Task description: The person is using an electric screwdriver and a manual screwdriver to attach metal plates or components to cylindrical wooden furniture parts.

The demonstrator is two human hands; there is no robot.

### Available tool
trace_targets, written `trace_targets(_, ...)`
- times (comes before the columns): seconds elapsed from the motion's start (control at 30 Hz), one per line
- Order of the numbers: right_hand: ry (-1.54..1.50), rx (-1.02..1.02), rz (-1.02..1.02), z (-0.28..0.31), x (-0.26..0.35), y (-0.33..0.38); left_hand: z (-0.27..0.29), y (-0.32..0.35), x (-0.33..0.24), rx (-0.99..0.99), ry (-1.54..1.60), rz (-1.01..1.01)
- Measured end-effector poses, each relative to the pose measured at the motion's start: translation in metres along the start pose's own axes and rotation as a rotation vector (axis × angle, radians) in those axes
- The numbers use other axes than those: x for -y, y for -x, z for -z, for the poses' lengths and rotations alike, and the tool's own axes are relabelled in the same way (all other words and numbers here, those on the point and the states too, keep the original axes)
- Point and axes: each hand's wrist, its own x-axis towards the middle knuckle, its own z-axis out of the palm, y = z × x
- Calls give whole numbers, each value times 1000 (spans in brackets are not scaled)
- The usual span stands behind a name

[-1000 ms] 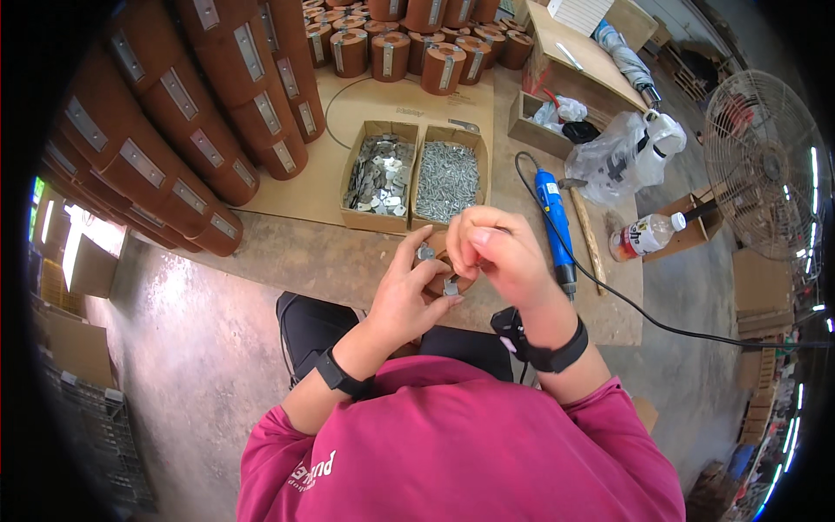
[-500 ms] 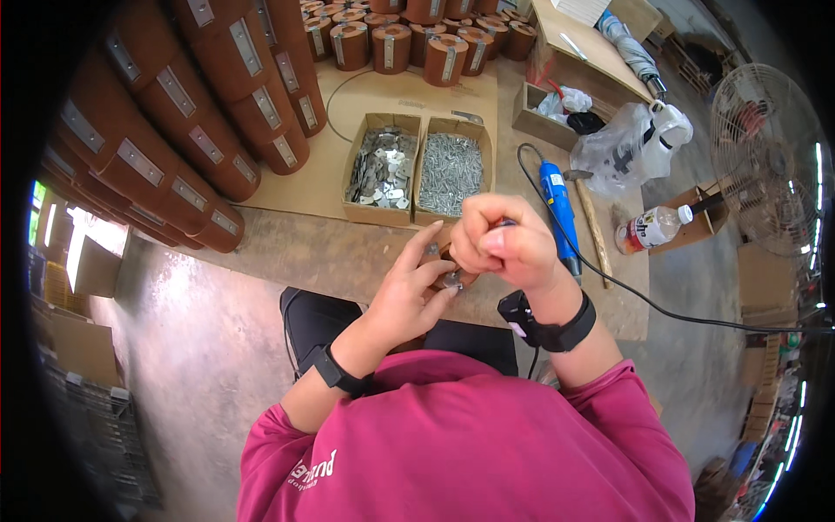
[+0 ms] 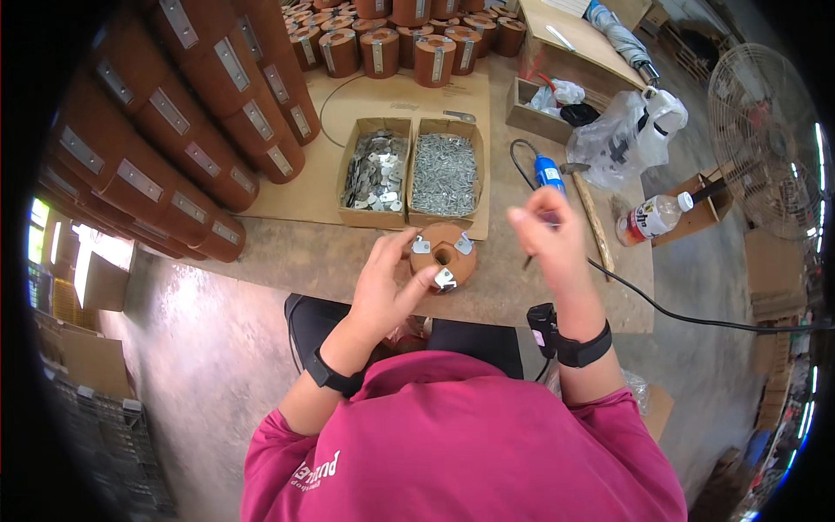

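My left hand grips the left side of a brown round block at the table's near edge, its thumb near the front plate. The block has a central hole and three small metal plates around its top. My right hand, smeared by motion, is raised to the right of the block, its fingers curled round a slim tool. Only a bluish bit of this tool and a dark tip show; its exact kind is hidden. Behind that hand lies a blue power tool, partly covered.
Beyond the block stand a carton of flat metal plates and a carton of screws. Brown cylinders are stacked high at left, more stand at the back. A hammer, a bottle and a black cable lie at right.
My right hand has moved off the block, up and to the right. The block's top, covered before, now shows. My left hand stays on it, shifted slightly left.
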Motion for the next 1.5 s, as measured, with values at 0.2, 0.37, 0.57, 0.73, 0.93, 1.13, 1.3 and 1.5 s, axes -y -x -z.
trace_targets(0.2, 271, 173, -185, -19, -47, 10, -11, -5, 13, -147, 130, 129)
trace_targets(0.37, 222, 85, -132, -24, -59, 6, -12, -11, 17, -194, 119, 206)
trace_targets(0.57, 85, -10, -85, -33, -69, 2, -15, -18, 27, -187, 216, 304)
trace_targets(0.73, 49, -22, -109, -33, -66, 0, -13, -19, 23, -193, 184, 298)
trace_targets(0.93, 182, 36, -109, -32, -57, -3, -13, -18, 21, -122, 248, 317)
trace_targets(1.13, 193, 34, -13, -32, -55, 0, -14, -18, 19, -196, 170, 155)
trace_targets(1.3, 330, 8, 69, -26, -56, 7, -7, -12, 0, -121, -142, -73)
trace_targets(1.5, 294, 4, 30, -28, -50, 8, -12, -4, -16, -31, -296, -255)
